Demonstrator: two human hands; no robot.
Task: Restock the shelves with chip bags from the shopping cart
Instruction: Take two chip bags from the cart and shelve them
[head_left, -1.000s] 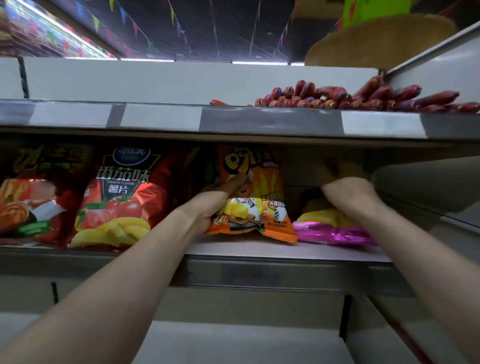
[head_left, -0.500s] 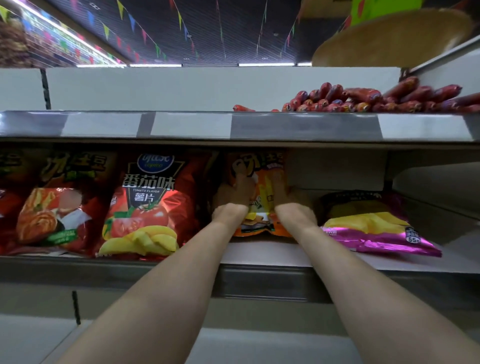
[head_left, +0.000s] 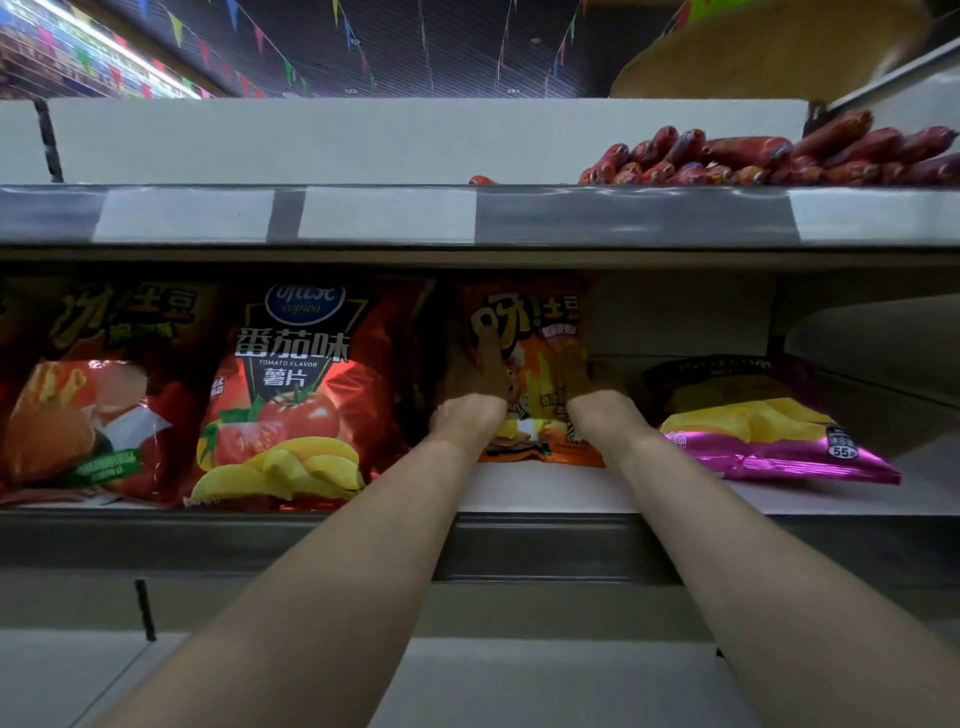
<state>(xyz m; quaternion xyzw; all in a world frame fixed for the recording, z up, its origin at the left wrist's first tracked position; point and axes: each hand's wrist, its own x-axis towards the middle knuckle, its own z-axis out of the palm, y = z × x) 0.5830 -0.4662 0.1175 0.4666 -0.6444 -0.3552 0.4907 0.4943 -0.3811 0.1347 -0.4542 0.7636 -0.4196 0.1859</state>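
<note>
**Both hands on the orange bag**

The orange chip bag (head_left: 535, 332) stands upright on the shelf (head_left: 545, 491), held from both sides. The left hand (head_left: 470, 395) grips its left edge, thumb across the front. The right hand (head_left: 589, 395) clasps its right edge (fingers dim in shade). Just left stands a red bag (head_left: 296, 400) reading "copico" and "TOMATO FLAVOR". To the right a purple-and-yellow bag (head_left: 758, 431) lies flat, marked "55". Blank white labels (head_left: 389, 215) line the upper shelf's edge, with sausages (head_left: 753, 156) piled on it to the right.

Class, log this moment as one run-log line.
step: orange chip bag held upright on shelf | left hand: grips bag's left edge | right hand: holds right edge | neighbours: red tomato bag left, purple bag right
</note>
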